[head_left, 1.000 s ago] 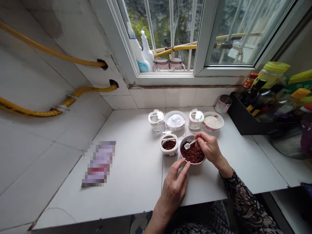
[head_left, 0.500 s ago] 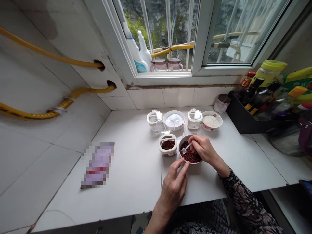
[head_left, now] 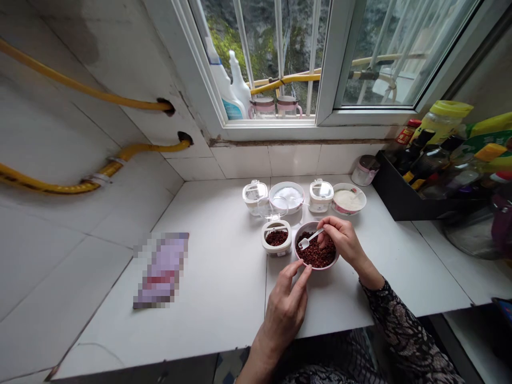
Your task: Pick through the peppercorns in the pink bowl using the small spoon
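Note:
A small white spoon (head_left: 309,241) is pinched in my right hand (head_left: 343,241), over a bowl (head_left: 317,268) of dark red grains. My left hand (head_left: 287,301) has its fingers apart, with fingertips touching the bowl's near rim. Just left of the bowl stands an open container (head_left: 276,246) with similar dark red grains in it and its clear lid tipped back. Behind are a bowl of white grains (head_left: 287,196), a lidded container (head_left: 320,196), another lidded container (head_left: 255,195) and a bowl of pale grains (head_left: 349,199).
A black box (head_left: 416,200) of bottles stands at the right, with a lidded jar (head_left: 365,170) beside it. A purple packet (head_left: 162,272) lies on the counter (head_left: 216,298) at the left. Yellow pipes (head_left: 116,160) run along the left wall, and a window is behind.
My right hand has moved slightly right and raised the spoon a little, showing more of its handle. My left hand stays at the bowl's rim. The view has shifted slightly.

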Demonstrator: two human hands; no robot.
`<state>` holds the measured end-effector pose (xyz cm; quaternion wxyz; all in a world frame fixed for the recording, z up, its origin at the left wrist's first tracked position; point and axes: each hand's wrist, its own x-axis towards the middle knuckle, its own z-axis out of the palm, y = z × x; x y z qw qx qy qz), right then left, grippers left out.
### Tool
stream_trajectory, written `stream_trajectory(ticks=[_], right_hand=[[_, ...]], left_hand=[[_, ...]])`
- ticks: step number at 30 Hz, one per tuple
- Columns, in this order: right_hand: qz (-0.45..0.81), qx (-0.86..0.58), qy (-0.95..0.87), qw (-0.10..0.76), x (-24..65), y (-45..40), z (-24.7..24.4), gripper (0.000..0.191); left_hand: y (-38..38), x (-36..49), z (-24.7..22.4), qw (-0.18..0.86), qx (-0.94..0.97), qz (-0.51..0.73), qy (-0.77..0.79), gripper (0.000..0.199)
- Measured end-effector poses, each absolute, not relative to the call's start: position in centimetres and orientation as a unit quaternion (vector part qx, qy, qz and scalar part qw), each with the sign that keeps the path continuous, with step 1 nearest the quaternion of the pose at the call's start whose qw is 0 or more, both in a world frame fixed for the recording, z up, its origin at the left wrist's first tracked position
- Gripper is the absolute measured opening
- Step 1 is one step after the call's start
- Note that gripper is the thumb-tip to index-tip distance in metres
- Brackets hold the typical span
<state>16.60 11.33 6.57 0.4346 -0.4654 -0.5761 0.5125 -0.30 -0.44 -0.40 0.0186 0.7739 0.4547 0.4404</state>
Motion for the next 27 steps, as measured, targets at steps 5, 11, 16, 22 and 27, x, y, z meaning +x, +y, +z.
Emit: stream_trajectory(ticks=[5,11,16,22,27], right_hand=[[0.515,-0.451,-0.563,0.463,16.6,11.4,6.9,0.023],[0.381,-0.408,-0.658,0.505,15.1,9.9,7.2,0.020],[0.186,-0.300,-0.825,0.441,14.1,9.2,7.2,0.018],[0.195,-0.350,-0.782,0.478,15.6,9.5,7.4,0.018],[0.259,-0.437,-0.762,0.401,16.8,10.3,7.2,0.017]], left_hand=[[-0.4,-0.3,-0.4,0.016,0.774,0.436,0.459,0.057],[-0.4,-0.3,-0.4,0.018,0.777,0.437,0.454,0.059],[-0.4,-0.4,-0.3,0.018,0.780,0.432,0.451,0.059],[-0.5,-0.3,-0.2,0.021,0.777,0.436,0.454,0.058],[-0.5,-0.3,-0.2,0.019,0.776,0.439,0.452,0.056]])
